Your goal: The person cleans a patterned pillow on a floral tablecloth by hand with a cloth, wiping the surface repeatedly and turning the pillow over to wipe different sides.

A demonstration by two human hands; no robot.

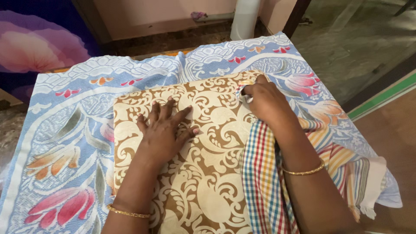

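i see the brown and cream patterned cloth (195,173) lying mid-surface on the floral sheet (65,130). my left hand (162,130) presses it flat, fingers spread; my right hand (264,102) pinches its far right corner. it looks soft, light, limp; corners seem best to hold.

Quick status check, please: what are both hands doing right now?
Left hand flat on brown patterned cloth. Right hand pinching its top edge, checked cloth under the arm. Nothing in the way.
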